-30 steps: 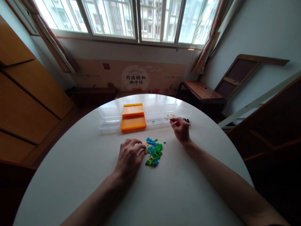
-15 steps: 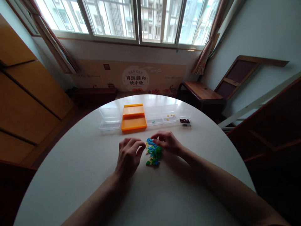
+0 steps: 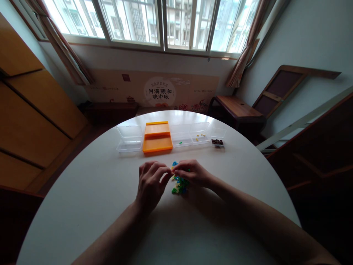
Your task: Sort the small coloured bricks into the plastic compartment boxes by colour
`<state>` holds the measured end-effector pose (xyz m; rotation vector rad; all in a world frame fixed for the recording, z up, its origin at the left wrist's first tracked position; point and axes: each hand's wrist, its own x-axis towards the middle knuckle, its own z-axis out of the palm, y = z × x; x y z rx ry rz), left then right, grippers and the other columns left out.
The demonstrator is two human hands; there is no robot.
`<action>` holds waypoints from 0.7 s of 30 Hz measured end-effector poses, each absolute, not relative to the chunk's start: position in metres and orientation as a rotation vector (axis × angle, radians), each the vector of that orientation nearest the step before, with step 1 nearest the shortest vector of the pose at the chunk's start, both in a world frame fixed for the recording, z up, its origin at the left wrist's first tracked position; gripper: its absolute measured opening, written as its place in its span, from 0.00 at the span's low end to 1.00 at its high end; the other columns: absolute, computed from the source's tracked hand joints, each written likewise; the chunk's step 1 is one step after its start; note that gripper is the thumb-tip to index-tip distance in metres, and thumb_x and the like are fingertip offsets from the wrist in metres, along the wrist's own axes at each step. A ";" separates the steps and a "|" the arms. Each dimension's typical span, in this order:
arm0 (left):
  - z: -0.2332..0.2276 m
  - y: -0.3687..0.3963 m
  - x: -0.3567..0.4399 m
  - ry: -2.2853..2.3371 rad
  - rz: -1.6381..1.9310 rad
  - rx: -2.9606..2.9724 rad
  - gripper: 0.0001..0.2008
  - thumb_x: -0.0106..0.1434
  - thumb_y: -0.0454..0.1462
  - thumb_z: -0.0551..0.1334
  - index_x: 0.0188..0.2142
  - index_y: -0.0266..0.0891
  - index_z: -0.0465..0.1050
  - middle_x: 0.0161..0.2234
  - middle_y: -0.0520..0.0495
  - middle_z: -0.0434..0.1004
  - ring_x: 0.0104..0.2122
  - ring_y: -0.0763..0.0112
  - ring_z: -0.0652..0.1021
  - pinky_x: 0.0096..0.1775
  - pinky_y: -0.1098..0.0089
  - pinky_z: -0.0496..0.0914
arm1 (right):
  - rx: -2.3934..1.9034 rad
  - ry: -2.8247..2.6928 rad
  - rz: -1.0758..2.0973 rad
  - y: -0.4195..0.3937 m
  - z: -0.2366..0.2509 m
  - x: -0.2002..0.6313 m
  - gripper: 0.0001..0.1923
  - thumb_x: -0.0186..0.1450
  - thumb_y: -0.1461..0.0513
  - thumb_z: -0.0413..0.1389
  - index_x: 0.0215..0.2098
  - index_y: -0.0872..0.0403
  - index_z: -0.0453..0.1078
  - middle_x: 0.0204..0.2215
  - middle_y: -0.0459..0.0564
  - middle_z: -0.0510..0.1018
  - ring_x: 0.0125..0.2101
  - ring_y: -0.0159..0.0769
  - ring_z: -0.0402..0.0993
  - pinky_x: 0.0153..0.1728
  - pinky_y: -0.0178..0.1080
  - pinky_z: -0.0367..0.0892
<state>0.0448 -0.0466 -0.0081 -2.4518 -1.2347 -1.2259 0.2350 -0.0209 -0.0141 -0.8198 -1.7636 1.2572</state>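
Note:
A small heap of blue, green and yellow plastic pieces (image 3: 180,186) lies on the white table. On its left side, my left hand (image 3: 152,182) has thumb and forefinger closed in a pinch. My right hand (image 3: 193,172) reaches over the heap from the right and covers part of it, its fingers pinched too. The fingertips of both hands meet above the heap's upper left edge. Whatever is between them is too small and hidden to make out.
Beyond the hands stand an open orange case (image 3: 157,143) and an open clear box (image 3: 129,144) to its left. Right of it are clear boxes holding a green piece (image 3: 180,142), several yellow pieces (image 3: 201,135) and dark brown pieces (image 3: 217,142). The round table's edge (image 3: 91,141) curves behind.
My right hand has moved down and left from the heap's far side, and its fingertips now meet those of my left hand. The left hand has hardly moved.

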 end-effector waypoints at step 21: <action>-0.016 -0.040 0.042 -1.426 -1.169 -2.508 0.05 0.64 0.38 0.61 0.31 0.41 0.72 0.31 0.50 0.77 0.37 0.66 0.72 0.44 0.63 0.62 | -1.420 -1.315 0.330 0.068 -0.027 0.312 0.17 0.59 0.55 0.56 0.39 0.59 0.78 0.29 0.53 0.81 0.22 0.33 0.69 0.28 0.37 0.66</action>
